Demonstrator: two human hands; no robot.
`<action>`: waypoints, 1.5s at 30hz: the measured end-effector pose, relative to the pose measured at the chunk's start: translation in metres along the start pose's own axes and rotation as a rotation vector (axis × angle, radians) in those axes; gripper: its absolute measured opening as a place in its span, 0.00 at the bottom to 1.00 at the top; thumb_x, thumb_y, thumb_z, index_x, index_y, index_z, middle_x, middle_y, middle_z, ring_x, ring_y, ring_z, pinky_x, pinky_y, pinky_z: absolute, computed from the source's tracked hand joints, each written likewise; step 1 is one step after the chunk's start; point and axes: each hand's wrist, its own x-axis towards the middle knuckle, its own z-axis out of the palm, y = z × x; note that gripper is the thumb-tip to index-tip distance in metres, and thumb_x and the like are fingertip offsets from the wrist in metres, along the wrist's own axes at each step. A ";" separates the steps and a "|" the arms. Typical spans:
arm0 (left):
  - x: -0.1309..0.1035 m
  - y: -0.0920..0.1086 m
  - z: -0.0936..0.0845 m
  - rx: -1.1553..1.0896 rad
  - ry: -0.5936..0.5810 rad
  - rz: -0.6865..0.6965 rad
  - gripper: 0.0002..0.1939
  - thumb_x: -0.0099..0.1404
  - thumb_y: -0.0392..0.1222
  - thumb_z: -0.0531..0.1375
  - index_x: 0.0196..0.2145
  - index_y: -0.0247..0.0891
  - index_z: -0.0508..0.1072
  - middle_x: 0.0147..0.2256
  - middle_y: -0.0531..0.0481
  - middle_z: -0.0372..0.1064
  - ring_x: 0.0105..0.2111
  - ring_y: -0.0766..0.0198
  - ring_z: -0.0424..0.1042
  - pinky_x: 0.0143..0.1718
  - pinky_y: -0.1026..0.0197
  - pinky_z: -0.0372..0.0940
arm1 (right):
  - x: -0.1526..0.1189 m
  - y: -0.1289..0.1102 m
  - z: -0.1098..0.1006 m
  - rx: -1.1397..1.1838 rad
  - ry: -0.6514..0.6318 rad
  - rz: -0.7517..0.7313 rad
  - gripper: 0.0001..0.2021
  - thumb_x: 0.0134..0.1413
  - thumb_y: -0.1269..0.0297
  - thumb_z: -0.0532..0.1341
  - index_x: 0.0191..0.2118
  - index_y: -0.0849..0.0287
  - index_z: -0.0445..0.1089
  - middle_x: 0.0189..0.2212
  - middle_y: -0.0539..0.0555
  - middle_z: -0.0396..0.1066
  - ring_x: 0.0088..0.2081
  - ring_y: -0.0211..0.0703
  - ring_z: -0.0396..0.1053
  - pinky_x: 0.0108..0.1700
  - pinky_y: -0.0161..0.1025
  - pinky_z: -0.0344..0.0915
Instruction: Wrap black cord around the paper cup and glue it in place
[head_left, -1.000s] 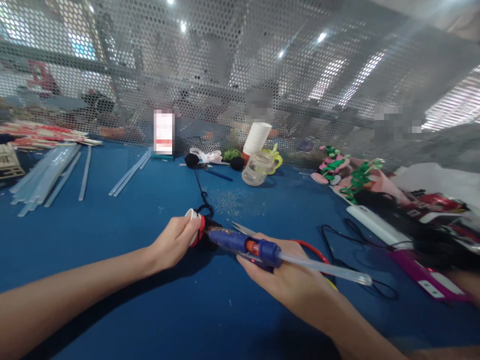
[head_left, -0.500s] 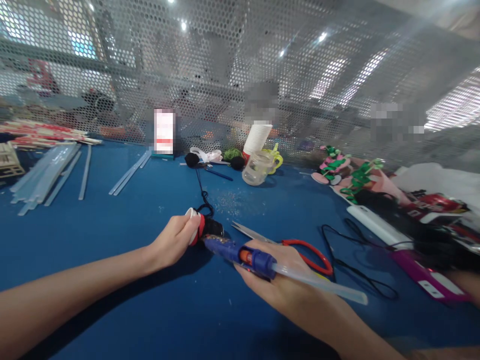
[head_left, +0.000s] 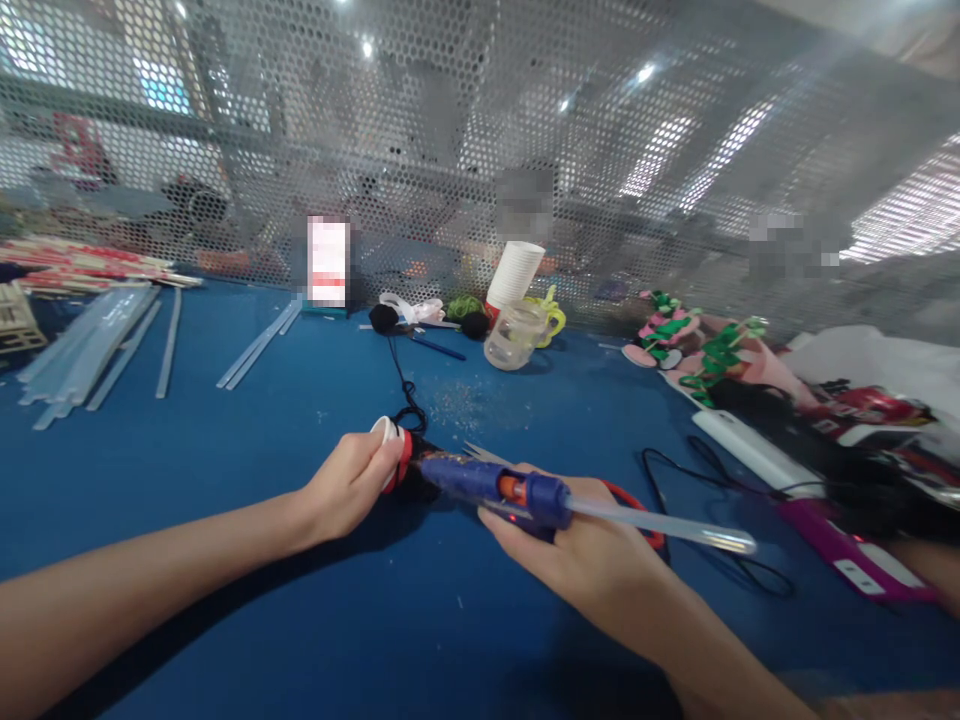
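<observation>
My left hand [head_left: 352, 482] is closed around a paper cup [head_left: 383, 428], white at its rim, with a red band and black yarn wound on it. The cup lies tilted, its wrapped end toward the right. A black yarn strand [head_left: 409, 400] trails from it up the table. In my right hand [head_left: 577, 550] is a blue hot glue gun [head_left: 469, 479], its nozzle at the black-wrapped part; whether it touches is hidden. A clear glue stick [head_left: 667, 522] sticks out of its back. Partly beneath the gun and right hand lie red-handled scissors [head_left: 487, 453].
Glue sticks [head_left: 90, 345] lie at left. A phone [head_left: 328, 262], a clear plastic cup [head_left: 514, 338] and stacked paper cups [head_left: 517, 270] stand along the mesh panel [head_left: 420, 130]. At right are a power strip [head_left: 817, 530], its black cord [head_left: 660, 475] and green-and-pink craft pieces [head_left: 720, 355].
The glue gun has shifted slightly right and up with my right hand, its rear end swinging up and covering more of the scissors. My left hand and the cup have barely moved.
</observation>
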 end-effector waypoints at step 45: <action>-0.004 -0.003 -0.003 0.217 -0.018 0.274 0.17 0.62 0.38 0.39 0.18 0.36 0.55 0.19 0.54 0.52 0.19 0.70 0.51 0.22 0.65 0.52 | 0.012 -0.003 -0.008 -0.087 0.030 0.058 0.09 0.46 0.62 0.54 0.23 0.59 0.67 0.18 0.50 0.67 0.21 0.38 0.64 0.25 0.33 0.60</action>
